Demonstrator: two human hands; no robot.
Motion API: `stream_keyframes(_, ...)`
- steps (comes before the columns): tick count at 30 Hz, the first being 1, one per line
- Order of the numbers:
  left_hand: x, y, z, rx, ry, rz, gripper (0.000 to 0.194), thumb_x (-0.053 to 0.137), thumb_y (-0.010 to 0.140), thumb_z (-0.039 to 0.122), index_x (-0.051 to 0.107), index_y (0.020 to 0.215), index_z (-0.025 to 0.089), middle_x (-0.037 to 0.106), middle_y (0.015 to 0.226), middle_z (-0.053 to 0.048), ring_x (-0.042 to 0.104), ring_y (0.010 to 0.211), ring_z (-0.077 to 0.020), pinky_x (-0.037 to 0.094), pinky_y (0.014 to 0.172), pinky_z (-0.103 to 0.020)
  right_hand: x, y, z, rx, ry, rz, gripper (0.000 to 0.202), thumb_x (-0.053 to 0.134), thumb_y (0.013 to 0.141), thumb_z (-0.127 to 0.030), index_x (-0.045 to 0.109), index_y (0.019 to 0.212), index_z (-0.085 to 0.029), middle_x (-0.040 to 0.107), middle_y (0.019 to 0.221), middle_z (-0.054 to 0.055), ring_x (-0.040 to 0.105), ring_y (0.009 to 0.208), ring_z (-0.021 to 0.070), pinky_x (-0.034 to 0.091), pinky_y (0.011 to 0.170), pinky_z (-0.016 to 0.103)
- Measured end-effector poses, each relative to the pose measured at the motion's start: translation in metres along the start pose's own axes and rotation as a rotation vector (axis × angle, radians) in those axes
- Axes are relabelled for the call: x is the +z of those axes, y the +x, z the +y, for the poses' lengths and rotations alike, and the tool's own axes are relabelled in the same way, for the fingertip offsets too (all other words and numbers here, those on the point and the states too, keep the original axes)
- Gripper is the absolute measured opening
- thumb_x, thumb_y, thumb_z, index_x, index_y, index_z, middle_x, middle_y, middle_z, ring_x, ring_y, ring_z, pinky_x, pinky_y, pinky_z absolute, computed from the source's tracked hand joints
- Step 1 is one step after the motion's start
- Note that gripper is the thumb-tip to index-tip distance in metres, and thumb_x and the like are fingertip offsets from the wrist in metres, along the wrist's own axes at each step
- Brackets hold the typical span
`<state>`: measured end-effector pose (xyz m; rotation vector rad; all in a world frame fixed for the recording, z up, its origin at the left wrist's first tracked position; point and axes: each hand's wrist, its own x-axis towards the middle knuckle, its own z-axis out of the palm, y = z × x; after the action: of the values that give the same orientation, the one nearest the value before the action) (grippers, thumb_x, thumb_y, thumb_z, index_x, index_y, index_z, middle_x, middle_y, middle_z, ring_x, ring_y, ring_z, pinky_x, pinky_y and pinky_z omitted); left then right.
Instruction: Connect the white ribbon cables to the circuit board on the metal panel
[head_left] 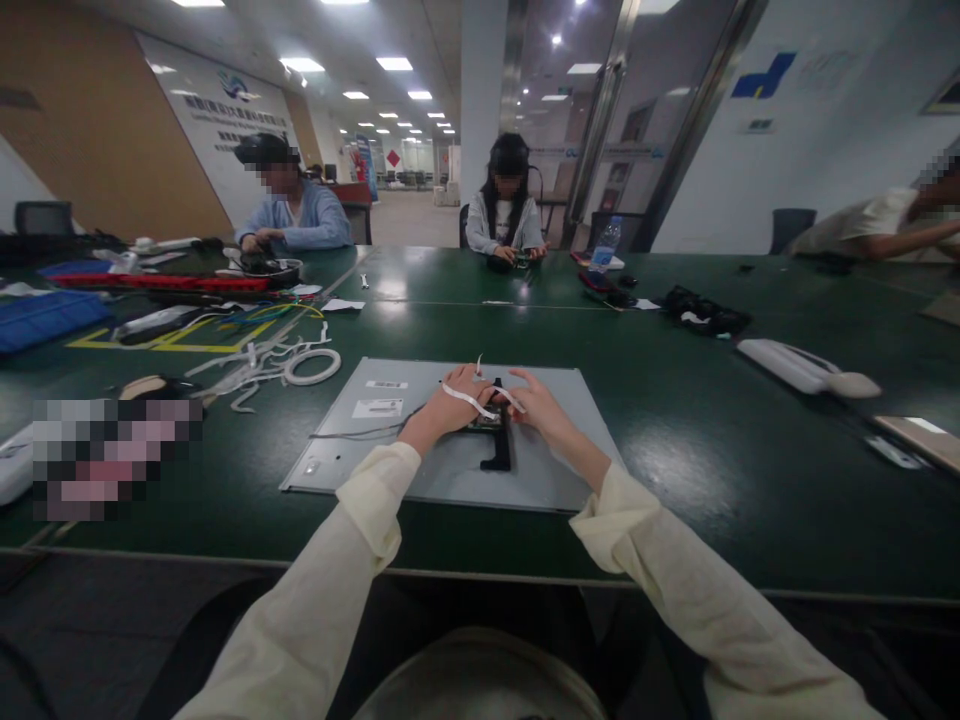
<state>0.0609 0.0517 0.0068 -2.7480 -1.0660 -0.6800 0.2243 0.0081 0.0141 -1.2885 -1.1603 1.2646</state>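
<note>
A flat grey panel (420, 475) with labels lies on the green table in front of me. At its middle is a small circuit board (486, 424) in a black plastic bracket (501, 455). My left hand (454, 400) is closed over the board's left edge, its fingertips partly hidden. A narrow white strip (469, 398) curls over that hand's knuckles and across to the right fingers. My right hand (541, 405) bends in from the other side, thumb and finger closed on the strip's right part, the index finger raised. A thin dark cable (360, 434) runs leftward from beneath my left hand.
Loose white strips (247, 365) and a white ring (312, 367) lie left of the panel. A blue bin (49, 320) stands far left. At right are a long white device (795, 368) and black parts (705, 312). Two people sit across the table; another is at far right.
</note>
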Motion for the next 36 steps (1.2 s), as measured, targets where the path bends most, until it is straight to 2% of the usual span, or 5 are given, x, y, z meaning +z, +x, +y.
stream_keyframes(4,0.003,0.000,-0.002,-0.008,0.027,-0.007,0.032,0.033,0.091,0.027,0.060,0.105,0.016,0.053,0.108,-0.012,0.048,0.103,-0.0218,0.038,0.091,-0.037,0.000,-0.003,-0.008,0.064,0.012,0.008,0.053,0.049,0.071,-0.020,0.039,0.124,-0.019,0.066,0.079,0.004,0.051,0.049,0.0089,0.045,0.048,0.021)
stream_keyframes(20,0.002,-0.001,-0.003,-0.006,0.022,-0.012,0.030,0.034,0.090,0.026,0.057,0.107,0.016,0.054,0.103,-0.011,0.050,0.100,-0.0213,0.039,0.090,-0.037,0.000,-0.004,-0.016,0.088,-0.015,0.011,0.036,0.048,0.072,-0.016,0.050,0.108,-0.016,0.066,0.076,0.005,0.057,0.054,0.0101,0.049,0.056,0.024)
stream_keyframes(25,0.001,-0.002,-0.003,-0.082,-0.046,0.099,0.035,0.038,0.088,0.025,0.045,0.120,0.014,0.048,0.112,-0.014,0.046,0.109,-0.0233,0.038,0.094,-0.041,0.000,-0.002,-0.011,-0.047,0.007,0.004,0.038,0.051,0.073,-0.029,0.049,0.110,-0.018,0.066,0.080,0.004,0.059,0.064,0.0110,0.049,0.062,0.024)
stream_keyframes(30,0.002,-0.004,-0.002,-0.129,-0.104,0.072,0.045,0.044,0.084,0.023,0.036,0.127,0.013,0.044,0.115,-0.016,0.048,0.108,-0.0251,0.039,0.093,-0.041,-0.001,-0.002,0.001,-0.163,-0.018,-0.048,0.047,0.059,0.065,-0.029,0.046,0.109,-0.019,0.065,0.082,0.002,0.060,0.073,0.0125,0.047,0.067,0.024)
stream_keyframes(36,-0.002,-0.004,0.001,-0.179,-0.121,0.051,0.055,0.047,0.081,0.021,0.029,0.132,0.012,0.038,0.122,-0.018,0.048,0.109,-0.0266,0.041,0.089,-0.040,-0.002,-0.003,0.003,-0.172,0.027,-0.028,0.036,0.055,0.068,-0.029,0.049,0.102,-0.019,0.064,0.077,0.002,0.060,0.072,0.0135,0.047,0.068,0.026)
